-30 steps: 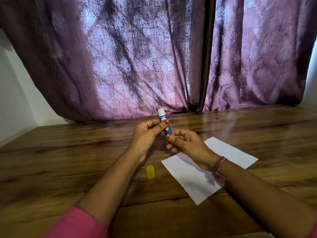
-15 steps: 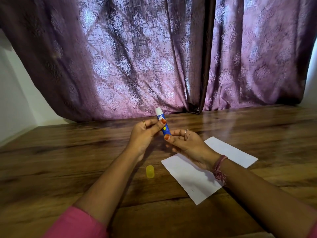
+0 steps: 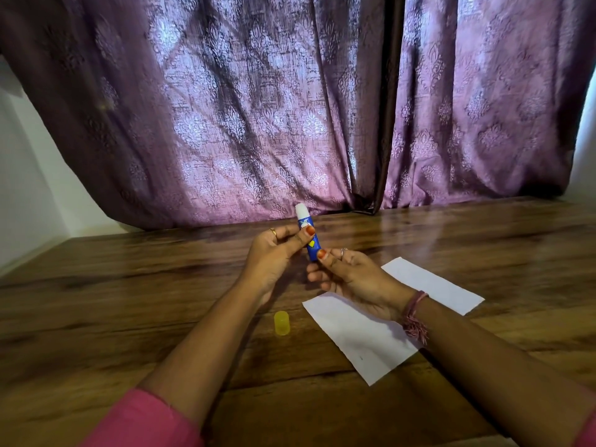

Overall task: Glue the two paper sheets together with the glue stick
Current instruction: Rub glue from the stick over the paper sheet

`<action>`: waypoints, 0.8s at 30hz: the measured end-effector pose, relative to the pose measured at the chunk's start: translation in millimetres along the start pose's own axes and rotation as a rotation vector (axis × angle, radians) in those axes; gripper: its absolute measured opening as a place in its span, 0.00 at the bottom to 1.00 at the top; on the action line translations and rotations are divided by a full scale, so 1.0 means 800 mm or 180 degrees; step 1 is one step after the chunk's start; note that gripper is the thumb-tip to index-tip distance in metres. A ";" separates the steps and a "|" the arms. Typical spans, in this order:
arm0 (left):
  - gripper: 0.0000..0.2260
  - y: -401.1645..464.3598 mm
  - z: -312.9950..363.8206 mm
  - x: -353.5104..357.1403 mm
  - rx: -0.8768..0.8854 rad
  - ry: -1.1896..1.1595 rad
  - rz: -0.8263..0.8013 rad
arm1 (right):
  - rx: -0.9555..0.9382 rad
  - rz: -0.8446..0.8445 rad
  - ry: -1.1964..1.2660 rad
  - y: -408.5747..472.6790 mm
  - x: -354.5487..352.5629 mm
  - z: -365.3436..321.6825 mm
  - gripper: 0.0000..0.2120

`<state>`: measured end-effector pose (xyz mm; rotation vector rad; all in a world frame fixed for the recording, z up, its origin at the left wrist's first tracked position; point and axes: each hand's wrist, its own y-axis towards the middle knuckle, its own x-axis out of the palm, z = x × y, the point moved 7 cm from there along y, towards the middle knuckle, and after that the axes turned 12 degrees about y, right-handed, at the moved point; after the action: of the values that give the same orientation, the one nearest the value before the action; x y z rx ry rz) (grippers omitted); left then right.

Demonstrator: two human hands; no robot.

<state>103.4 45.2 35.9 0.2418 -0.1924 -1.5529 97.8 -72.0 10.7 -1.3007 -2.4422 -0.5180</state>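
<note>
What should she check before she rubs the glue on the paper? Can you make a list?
1. Cap off: ok. The yellow cap lies on the table.
2. Glue showing: ok, the glue stick has a white tip on top.
3. Firm hold: ok. The left hand grips the tube and the right hand pinches its bottom end.
4. Paper within reach: ok. The white paper lies flat under the right wrist.
5. Two sheets there: cannot tell; only one white shape shows.
</note>
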 end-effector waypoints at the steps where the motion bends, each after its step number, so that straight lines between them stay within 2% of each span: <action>1: 0.11 0.000 0.001 -0.001 0.0014 0.0011 0.0010 | 0.0014 0.0000 0.0019 0.000 0.000 0.001 0.09; 5: 0.08 0.002 -0.001 -0.004 -0.0007 0.0042 0.0021 | -0.0207 0.0136 -0.0236 0.002 -0.005 -0.004 0.07; 8: 0.10 0.002 -0.002 -0.002 -0.0017 0.0058 -0.0023 | -0.0384 0.0210 -0.0481 0.003 -0.008 -0.009 0.12; 12: 0.10 0.002 -0.003 0.001 -0.0005 0.0130 -0.0069 | -0.0408 0.0227 -0.0458 0.005 -0.013 -0.007 0.04; 16: 0.10 0.002 -0.006 0.002 -0.0078 -0.0007 -0.0113 | -0.0361 0.0200 -0.0510 0.006 -0.011 -0.005 0.05; 24: 0.08 0.001 -0.004 0.005 -0.0020 -0.0148 -0.0310 | 0.0000 0.0026 0.0038 0.001 -0.004 0.003 0.10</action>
<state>105.2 41.1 33.1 0.2128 -0.2150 -1.6565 100.0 -72.6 7.7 -1.3034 -2.4263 -0.5221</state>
